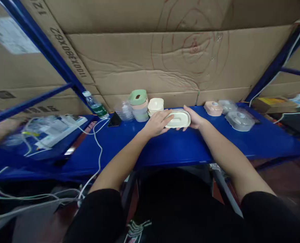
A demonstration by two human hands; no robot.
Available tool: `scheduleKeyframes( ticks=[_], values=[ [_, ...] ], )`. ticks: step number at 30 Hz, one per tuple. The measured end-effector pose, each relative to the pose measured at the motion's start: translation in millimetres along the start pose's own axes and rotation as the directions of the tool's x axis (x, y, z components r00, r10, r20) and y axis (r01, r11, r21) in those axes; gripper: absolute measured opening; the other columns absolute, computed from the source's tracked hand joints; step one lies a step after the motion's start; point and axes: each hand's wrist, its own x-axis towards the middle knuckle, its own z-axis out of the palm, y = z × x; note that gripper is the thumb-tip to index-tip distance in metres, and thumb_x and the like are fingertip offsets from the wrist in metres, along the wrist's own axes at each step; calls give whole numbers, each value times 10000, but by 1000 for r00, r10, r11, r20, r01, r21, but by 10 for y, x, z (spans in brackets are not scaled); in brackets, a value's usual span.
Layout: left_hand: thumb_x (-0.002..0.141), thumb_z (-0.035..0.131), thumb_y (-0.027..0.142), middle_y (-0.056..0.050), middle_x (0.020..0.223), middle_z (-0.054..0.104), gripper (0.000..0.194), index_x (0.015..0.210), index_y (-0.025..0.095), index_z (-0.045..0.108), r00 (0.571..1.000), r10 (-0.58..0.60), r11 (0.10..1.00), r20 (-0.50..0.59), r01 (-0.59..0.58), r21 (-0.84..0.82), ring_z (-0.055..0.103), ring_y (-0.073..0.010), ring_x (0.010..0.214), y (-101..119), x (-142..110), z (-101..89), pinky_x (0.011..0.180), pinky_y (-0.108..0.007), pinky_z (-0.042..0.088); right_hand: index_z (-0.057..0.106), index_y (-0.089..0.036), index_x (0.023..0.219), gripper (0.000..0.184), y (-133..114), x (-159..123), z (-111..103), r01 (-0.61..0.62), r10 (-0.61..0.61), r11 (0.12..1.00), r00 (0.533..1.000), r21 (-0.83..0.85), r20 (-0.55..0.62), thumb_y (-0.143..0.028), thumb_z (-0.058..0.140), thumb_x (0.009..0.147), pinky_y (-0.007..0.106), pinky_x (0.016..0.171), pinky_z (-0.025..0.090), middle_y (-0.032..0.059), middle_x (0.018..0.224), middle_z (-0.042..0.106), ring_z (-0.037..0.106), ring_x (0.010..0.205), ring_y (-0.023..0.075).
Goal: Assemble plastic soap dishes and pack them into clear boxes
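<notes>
A cream-coloured oval plastic container is held up over the blue table, tilted so a broad face with a raised oval shows. My left hand grips its left end, fingers lying across the near face. At its right end my right hand is wrapped round the rim, thumb on top and fingertips underneath. Just behind my left hand stand a stack of cream containers and a taller stack with a green container on top. Clear plastic pieces are nested left of these.
On the right lie a pink container and a clear plastic container. To the left are a water bottle, a dark phone-like object and a white cable. Cardboard walls the back; blue posts frame the table.
</notes>
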Motion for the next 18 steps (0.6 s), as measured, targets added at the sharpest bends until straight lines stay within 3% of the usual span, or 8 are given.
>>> scheduleKeyframes(
  ticks=[7, 12, 18],
  values=[
    [937, 722, 203, -204, 1688, 503, 663, 1569, 285, 544, 996, -80, 996, 38, 81, -37, 490, -415, 1567, 10, 12, 0, 1211, -661, 484, 718, -210, 1337, 734, -16, 12, 0, -6, 8, 1000, 989, 19, -145, -754, 301, 1075, 322, 478, 634, 130, 885, 856, 810, 667, 271],
    [909, 711, 142, -194, 1694, 495, 571, 1455, 288, 630, 994, -108, 992, 26, 109, -59, 464, -416, 1585, 10, 3, 26, 1227, -675, 460, 730, -235, 1299, 721, -11, 53, -6, 45, -33, 999, 952, 30, -304, -803, 357, 1057, 354, 543, 657, 119, 908, 850, 793, 697, 250],
    [931, 720, 232, -203, 1638, 554, 165, 1096, 226, 731, 999, -51, 997, -14, 50, -63, 510, -418, 1551, 38, 3, -17, 1191, -654, 511, 727, -233, 1299, 759, -20, 62, -25, 38, -22, 999, 935, 38, -354, -856, 397, 1017, 391, 593, 670, 129, 918, 848, 797, 735, 266]
  ],
)
